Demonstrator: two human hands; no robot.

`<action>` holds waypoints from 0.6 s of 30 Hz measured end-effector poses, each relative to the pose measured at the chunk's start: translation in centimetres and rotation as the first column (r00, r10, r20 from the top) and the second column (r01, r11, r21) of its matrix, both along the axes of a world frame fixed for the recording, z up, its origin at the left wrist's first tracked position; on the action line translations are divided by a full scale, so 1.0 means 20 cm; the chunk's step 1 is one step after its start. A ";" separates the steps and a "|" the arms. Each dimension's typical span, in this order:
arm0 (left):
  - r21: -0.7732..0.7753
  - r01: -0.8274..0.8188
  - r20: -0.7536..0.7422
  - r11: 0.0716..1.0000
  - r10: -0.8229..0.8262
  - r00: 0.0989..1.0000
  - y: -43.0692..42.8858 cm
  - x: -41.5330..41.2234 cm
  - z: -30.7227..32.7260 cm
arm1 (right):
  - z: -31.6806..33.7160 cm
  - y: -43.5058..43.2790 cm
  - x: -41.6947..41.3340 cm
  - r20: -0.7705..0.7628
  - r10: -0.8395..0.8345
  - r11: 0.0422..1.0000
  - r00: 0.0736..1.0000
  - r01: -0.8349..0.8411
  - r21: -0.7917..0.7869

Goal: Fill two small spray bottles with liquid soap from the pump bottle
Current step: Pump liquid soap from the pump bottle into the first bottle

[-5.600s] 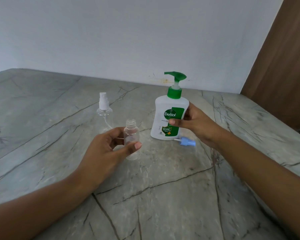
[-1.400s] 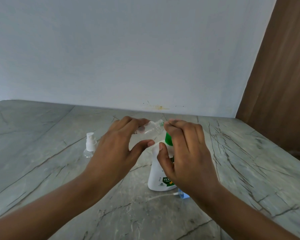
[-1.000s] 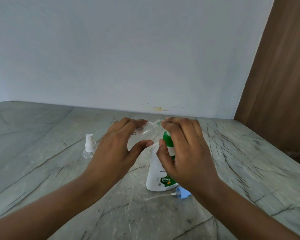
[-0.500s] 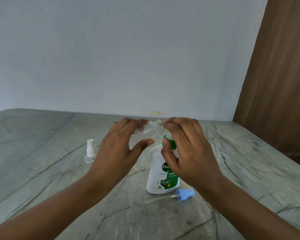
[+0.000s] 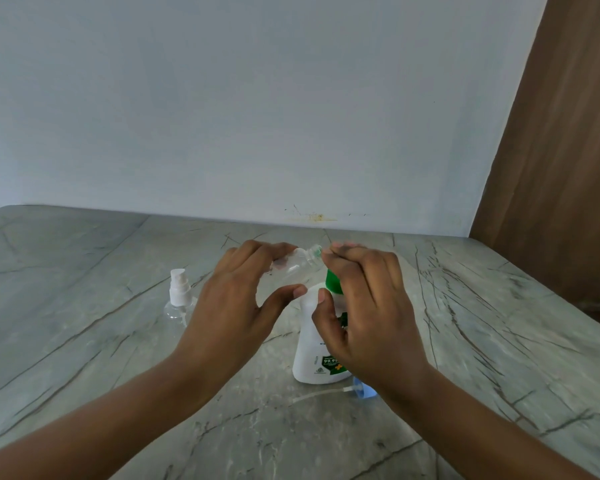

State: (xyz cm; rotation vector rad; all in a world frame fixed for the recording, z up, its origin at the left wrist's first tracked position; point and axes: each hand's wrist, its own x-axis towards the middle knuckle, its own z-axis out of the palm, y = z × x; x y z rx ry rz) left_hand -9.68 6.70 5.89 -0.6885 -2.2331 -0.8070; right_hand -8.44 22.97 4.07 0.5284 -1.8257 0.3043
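Leftward, spray bottle point(image 5: 180, 296), left hand point(image 5: 238, 306) gripping open bottle point(image 5: 297, 263), right hand point(image 5: 368, 306) clasping pump bottle point(image 5: 310, 341), half-hiding blue sprayer point(image 5: 361, 391).

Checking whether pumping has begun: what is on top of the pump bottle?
The right hand covers the top of the pump bottle; only the green collar shows, the pump head hidden. The left hand holds the clear spray bottle tilted, mouth at those fingertips.

We judge this a domestic interior. A grey veined stone-look counter point(image 5: 84, 306) spreads beneath the small spray bottle point(image 5: 297, 263) gripped in the left hand point(image 5: 236, 313). Beyond that grip rises a plain pale painted wall point(image 5: 257, 116) bearing a yellowish stain point(image 5: 312, 217). To its right stands a brown wood-grain panel point(image 5: 561, 168). Just below it stands a handwash pump bottle point(image 5: 310, 344).
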 end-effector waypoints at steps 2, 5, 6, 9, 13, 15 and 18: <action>0.004 0.005 -0.003 1.000 -0.005 1.000 0.00 0.00 -0.01 | -0.01 0.00 0.00 -0.001 -0.005 1.000 1.000 0.005 0.002; 0.015 0.007 0.002 1.000 -0.007 1.000 0.00 0.00 -0.01 | -0.01 0.00 0.00 0.011 0.002 1.000 1.000 -0.002 0.004; 0.016 0.008 0.003 1.000 -0.008 1.000 0.00 0.00 0.00 | 0.00 0.00 0.01 0.018 0.007 1.000 1.000 -0.007 0.001; 0.031 0.010 0.011 0.999 -0.010 1.000 0.00 0.01 0.01 | 0.03 0.01 0.02 0.034 0.031 1.000 0.999 -0.031 0.000; 0.056 0.015 -0.013 0.998 -0.014 1.000 0.00 0.00 0.04 | 0.08 0.03 0.01 0.028 0.042 0.999 0.999 -0.042 0.021; 0.050 0.005 -0.017 0.999 -0.004 1.000 0.00 0.00 0.06 | 0.09 0.04 0.00 0.029 0.047 0.998 0.998 -0.048 0.038; 0.041 -0.004 -0.026 0.999 0.005 1.000 -0.01 0.00 0.07 | 0.10 0.05 0.00 0.027 0.059 0.997 0.998 -0.060 0.044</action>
